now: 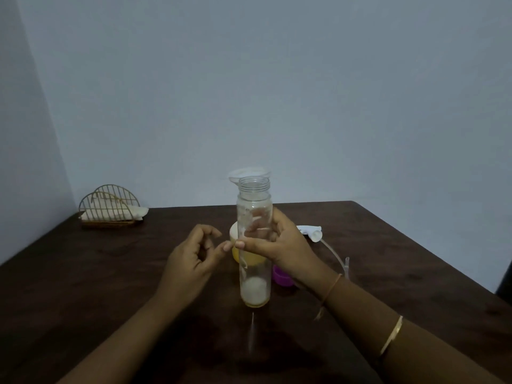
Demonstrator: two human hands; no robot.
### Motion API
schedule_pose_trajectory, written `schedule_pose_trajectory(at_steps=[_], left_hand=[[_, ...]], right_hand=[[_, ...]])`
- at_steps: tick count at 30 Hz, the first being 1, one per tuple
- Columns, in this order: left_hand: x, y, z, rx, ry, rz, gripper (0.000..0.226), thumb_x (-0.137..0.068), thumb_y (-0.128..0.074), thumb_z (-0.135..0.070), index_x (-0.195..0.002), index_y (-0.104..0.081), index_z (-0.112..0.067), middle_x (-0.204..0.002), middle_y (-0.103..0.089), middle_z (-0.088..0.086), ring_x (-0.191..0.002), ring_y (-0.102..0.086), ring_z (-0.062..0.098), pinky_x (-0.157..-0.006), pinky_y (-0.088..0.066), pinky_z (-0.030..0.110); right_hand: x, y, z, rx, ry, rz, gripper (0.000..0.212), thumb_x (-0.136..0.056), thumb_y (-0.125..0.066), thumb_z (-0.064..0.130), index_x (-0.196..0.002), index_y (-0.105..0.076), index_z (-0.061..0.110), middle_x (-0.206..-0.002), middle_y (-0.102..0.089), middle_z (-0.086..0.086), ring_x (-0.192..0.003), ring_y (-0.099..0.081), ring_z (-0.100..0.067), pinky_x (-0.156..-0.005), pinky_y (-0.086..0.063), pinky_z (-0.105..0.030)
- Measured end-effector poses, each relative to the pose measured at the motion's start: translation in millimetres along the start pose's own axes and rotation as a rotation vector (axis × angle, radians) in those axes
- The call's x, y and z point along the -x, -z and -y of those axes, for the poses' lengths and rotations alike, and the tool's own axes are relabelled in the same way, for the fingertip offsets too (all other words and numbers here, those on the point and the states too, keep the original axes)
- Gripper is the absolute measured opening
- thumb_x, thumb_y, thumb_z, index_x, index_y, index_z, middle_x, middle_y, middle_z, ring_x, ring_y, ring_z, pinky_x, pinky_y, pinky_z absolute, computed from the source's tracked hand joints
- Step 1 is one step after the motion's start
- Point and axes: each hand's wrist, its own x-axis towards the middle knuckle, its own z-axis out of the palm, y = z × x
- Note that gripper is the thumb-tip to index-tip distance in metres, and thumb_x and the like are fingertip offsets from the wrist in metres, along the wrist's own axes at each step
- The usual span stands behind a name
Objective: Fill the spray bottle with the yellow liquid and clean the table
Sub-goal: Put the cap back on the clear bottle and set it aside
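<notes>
Tub (only its left rim shows) sits behind the bottle and right hand. Purple cap is half hidden behind that hand's wrist. The lower edge cuts off both forearms.

One head-worn wide-angle camera looks forward and down across the dark worktop toward the pale wall. The clear bottle is close, at frame centre. The wire napkin holder is far left of the bottle, at the worktop's back corner. No second view shares the scene.
</notes>
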Motion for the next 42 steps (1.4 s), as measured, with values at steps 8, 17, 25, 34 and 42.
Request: schedule_pose_trajectory(at_steps=[8,17,25,34,42], left_hand=[[16.5,-23.0,-7.1,0.137,0.213,0.315,0.093,-0.050,-0.079,-0.061,-0.127,-0.031,-0.040,-0.114,-0.058,-0.013,-0.101,-0.059,-0.004,-0.088,-0.050,0.020],[21.5,-32.3,-9.9,0.157,0.236,0.309,0.055,-0.066,-0.080,-0.038,-0.111,-0.049,-0.043,-0.105,-0.067,-0.016,-0.098,-0.062,-0.005,-0.080,-0.051,0.013],[23.5,-28.0,-13.5,0.189,0.238,0.307,0.053,-0.071,-0.079,-0.028,-0.110,-0.049,-0.046,-0.105,-0.066,-0.025,-0.097,-0.062,-0.006,-0.075,-0.047,0.007],[23.8,-25.9,-12.7,0.204,0.268,0.348,0.053,-0.073,-0.078,-0.030,-0.114,-0.048,-0.044,-0.109,-0.066,-0.018,-0.099,-0.063,-0.004,-0.078,-0.049,0.011],[24.0,-26.5,-8.9,0.201,0.278,0.364,0.055,-0.072,-0.077,-0.037,-0.114,-0.045,-0.048,-0.112,-0.064,-0.018,-0.101,-0.061,-0.005,-0.082,-0.050,0.014]], right_hand=[[5.6,6.7,-7.7,-0.165,0.000,0.018,0.095,-0.055,-0.075,0.066,-0.128,-0.049,0.012,-0.119,-0.064,-0.006,-0.111,-0.062,-0.015,-0.092,-0.051,-0.029],[13.4,35.7,-42.9,0.855,-0.180,0.083,0.049,-0.082,-0.067,0.037,-0.125,-0.053,0.017,-0.116,-0.054,0.001,-0.113,-0.050,-0.015,-0.090,-0.040,-0.023],[13.6,32.7,-46.4,1.024,-0.144,0.051,0.055,-0.085,-0.064,0.034,-0.134,-0.042,0.024,-0.129,-0.048,-0.008,-0.119,-0.045,-0.026,-0.099,-0.041,-0.036],[-9.5,27.3,38.7,0.352,0.299,-0.441,0.025,-0.084,-0.067,0.024,-0.104,-0.052,0.021,-0.112,-0.055,-0.007,-0.094,-0.058,-0.017,-0.078,-0.053,-0.022],[-25.2,6.3,82.2,0.026,0.286,-0.260,0.019,-0.082,-0.070,0.018,-0.077,-0.052,0.016,-0.108,-0.063,-0.017,-0.101,-0.064,-0.027,-0.085,-0.056,-0.038]])
